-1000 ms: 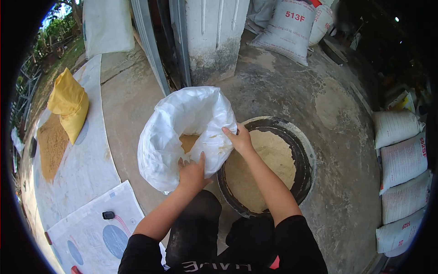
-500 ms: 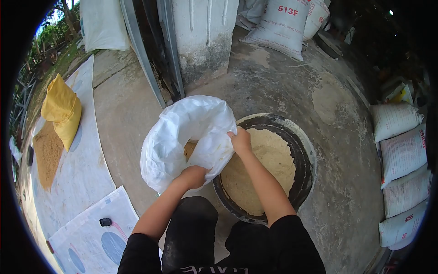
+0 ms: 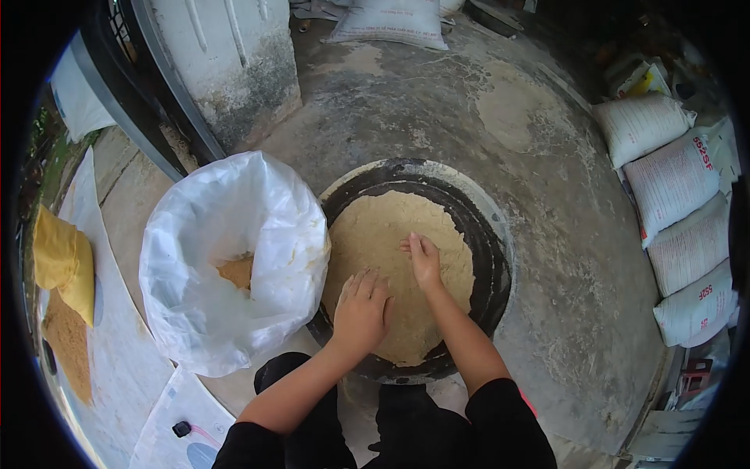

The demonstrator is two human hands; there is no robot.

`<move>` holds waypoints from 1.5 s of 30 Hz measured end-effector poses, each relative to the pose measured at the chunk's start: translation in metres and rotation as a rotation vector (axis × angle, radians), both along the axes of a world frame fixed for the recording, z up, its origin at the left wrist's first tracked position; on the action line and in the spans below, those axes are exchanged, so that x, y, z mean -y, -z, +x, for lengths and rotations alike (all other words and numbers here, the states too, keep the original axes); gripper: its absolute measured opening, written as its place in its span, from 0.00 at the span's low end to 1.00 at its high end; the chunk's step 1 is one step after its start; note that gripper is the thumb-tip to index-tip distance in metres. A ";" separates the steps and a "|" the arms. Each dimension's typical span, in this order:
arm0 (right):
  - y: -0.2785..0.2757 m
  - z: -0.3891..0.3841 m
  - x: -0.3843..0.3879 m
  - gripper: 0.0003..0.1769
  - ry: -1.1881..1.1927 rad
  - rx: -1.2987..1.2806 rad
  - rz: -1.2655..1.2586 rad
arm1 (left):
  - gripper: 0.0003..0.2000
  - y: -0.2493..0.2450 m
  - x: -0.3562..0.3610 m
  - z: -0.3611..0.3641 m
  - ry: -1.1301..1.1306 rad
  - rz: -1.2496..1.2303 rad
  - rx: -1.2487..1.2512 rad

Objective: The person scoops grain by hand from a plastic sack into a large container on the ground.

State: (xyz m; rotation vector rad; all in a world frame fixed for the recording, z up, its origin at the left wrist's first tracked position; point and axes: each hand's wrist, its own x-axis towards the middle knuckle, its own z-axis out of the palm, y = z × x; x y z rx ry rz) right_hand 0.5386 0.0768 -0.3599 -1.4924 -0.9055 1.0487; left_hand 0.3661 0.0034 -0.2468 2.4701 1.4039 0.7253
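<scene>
A wide black tub (image 3: 494, 258) with a pale, crusted rim stands in front of me, holding a layer of beige powdery meal (image 3: 391, 223). Over the left part of the meal is my left hand (image 3: 363, 309), palm down with its fingers spread. My right hand (image 3: 424, 262) is above the middle of the meal, fingers loosely bent and nothing in them. Left of the tub, close against its rim, a white plastic sack (image 3: 187, 266) stands with its mouth wide. Some brown grainy material (image 3: 237, 272) shows at its bottom.
Filled white sacks (image 3: 672, 184) line the right side, and another filled sack (image 3: 391, 22) lies at the back. A yellow sack (image 3: 64, 262) sits by brown grain (image 3: 69, 344) on a pale sheet (image 3: 117, 313) at left. A metal door frame (image 3: 176, 86) adjoins a white pillar (image 3: 234, 62).
Both hands have let go of the white sack's rim and moved over the meal in the tub. The sack now stands by itself. My view has shifted to the right and down.
</scene>
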 end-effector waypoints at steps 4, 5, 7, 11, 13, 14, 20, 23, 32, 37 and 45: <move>0.075 0.029 0.041 0.23 0.334 -0.019 -0.059 | 0.17 0.120 -0.036 0.041 -0.378 -0.457 0.185; 0.084 0.030 0.046 0.24 0.389 -0.065 -0.106 | 0.17 0.150 -0.041 0.044 -0.361 -0.468 0.177; 0.093 0.030 0.046 0.25 0.461 -0.105 -0.149 | 0.16 0.193 -0.049 0.055 -0.550 -0.485 0.356; 0.107 -0.003 0.039 0.27 0.392 -0.310 -0.114 | 0.15 0.202 -0.035 0.093 -0.513 -0.330 0.607; 0.063 -0.012 0.043 0.28 0.396 -0.205 -0.361 | 0.15 0.179 -0.033 0.105 -0.628 -0.766 1.026; 0.072 -0.012 0.044 0.28 0.385 -0.207 -0.360 | 0.15 0.175 -0.034 0.110 -0.636 -0.758 1.028; 0.001 -0.029 0.030 0.26 0.662 -0.598 -0.254 | 0.18 0.125 -0.048 0.102 -0.776 -0.922 1.721; -0.043 -0.051 0.018 0.24 0.538 -0.817 -0.046 | 0.17 0.069 -0.052 0.076 -0.674 -0.808 1.811; -0.166 -0.177 -0.007 0.26 -0.060 -0.636 -0.031 | 0.22 -0.053 -0.061 -0.046 -0.616 -0.192 1.960; -0.158 -0.242 -0.020 0.29 -0.375 -0.359 -0.011 | 0.23 -0.054 -0.062 -0.098 -0.847 -0.105 1.870; -0.135 -0.210 -0.016 0.29 -0.513 -0.223 0.086 | 0.28 -0.025 -0.056 -0.084 -0.760 -0.201 1.537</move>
